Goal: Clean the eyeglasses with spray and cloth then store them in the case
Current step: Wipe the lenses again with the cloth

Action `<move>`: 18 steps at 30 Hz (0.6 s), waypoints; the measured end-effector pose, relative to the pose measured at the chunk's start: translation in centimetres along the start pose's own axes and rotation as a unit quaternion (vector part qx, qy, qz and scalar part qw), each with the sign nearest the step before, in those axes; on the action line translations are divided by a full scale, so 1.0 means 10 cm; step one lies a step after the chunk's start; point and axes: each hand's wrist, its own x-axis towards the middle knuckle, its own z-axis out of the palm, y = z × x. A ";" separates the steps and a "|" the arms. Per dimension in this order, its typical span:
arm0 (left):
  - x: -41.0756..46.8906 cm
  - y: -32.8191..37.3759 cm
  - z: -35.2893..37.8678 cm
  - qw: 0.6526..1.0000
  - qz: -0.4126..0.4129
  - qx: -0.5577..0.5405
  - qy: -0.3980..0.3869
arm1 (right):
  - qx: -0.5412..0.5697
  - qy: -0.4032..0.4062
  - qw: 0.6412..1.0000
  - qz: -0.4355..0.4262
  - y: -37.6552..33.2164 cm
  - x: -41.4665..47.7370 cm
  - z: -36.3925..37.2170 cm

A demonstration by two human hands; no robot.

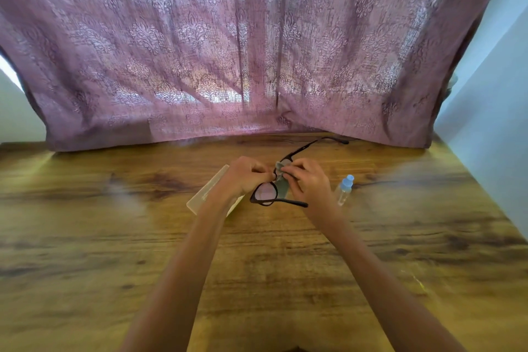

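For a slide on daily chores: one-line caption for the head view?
Left hand holds black eyeglasses while right hand presses a grey cloth to a lens; spray bottle to their right.

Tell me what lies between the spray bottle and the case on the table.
In the head view, the left hand holds the eyeglasses there, and the right hand presses the grey cloth on a lens.

Head-worn wide-angle view, facing forward and down, near the table point(114, 237), curtain point(257, 37) beyond
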 end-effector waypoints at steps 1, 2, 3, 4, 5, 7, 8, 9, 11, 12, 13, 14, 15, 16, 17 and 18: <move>0.00 -0.01 0.00 1.000 0.004 0.003 -0.001 | -0.001 -0.005 1.000 -0.012 0.00 0.02 0.00; 0.01 -0.01 0.00 1.000 0.008 0.006 -0.001 | -0.006 -0.005 1.000 -0.018 0.01 0.03 -0.01; 0.01 -0.02 0.00 1.000 0.012 0.011 0.000 | -0.014 -0.002 1.000 -0.015 0.01 0.05 -0.02; 0.02 -0.01 0.00 1.000 0.014 0.018 0.002 | -0.025 0.005 1.000 -0.006 0.01 0.06 -0.03; 0.02 -0.01 0.00 1.000 0.016 0.023 0.003 | -0.035 0.012 0.999 0.002 0.01 0.07 -0.03; 0.03 -0.01 0.00 1.000 0.016 0.026 0.007 | -0.040 0.017 0.999 0.005 0.01 0.10 -0.02; 0.03 0.00 0.00 1.000 0.014 0.026 0.010 | -0.035 0.012 0.999 -0.002 0.00 0.10 -0.01; 0.03 -0.01 0.00 1.000 0.012 0.026 0.012 | -0.028 0.002 1.000 -0.012 -0.01 0.10 0.00; 0.01 -0.01 -0.01 1.000 0.012 0.023 0.014 | -0.012 -0.022 0.999 -0.034 -0.02 0.09 0.00; 0.00 -0.01 -0.01 1.000 0.013 0.022 0.014 | -0.006 -0.031 0.999 -0.040 -0.02 0.09 0.00; -0.01 -0.01 0.00 1.000 0.014 0.022 0.014 | -0.006 -0.034 0.998 -0.043 -0.01 0.09 -0.01; -0.02 -0.01 0.00 1.000 0.013 0.023 0.013 | -0.012 -0.033 0.999 -0.041 -0.01 0.09 -0.01; -0.02 0.00 0.01 1.000 0.011 0.024 0.012 | -0.019 -0.028 0.999 -0.034 -0.02 0.10 -0.02; -0.02 0.01 0.02 1.000 0.007 0.024 0.010 | -0.027 -0.019 0.999 -0.023 -0.02 0.11 -0.03; -0.01 0.02 0.03 1.000 0.005 0.027 0.010 | -0.034 -0.010 0.999 -0.010 -0.02 0.12 -0.03; 0.00 0.02 0.03 0.999 0.003 0.032 0.011 | -0.038 -0.004 0.999 0.000 -0.02 0.13 -0.03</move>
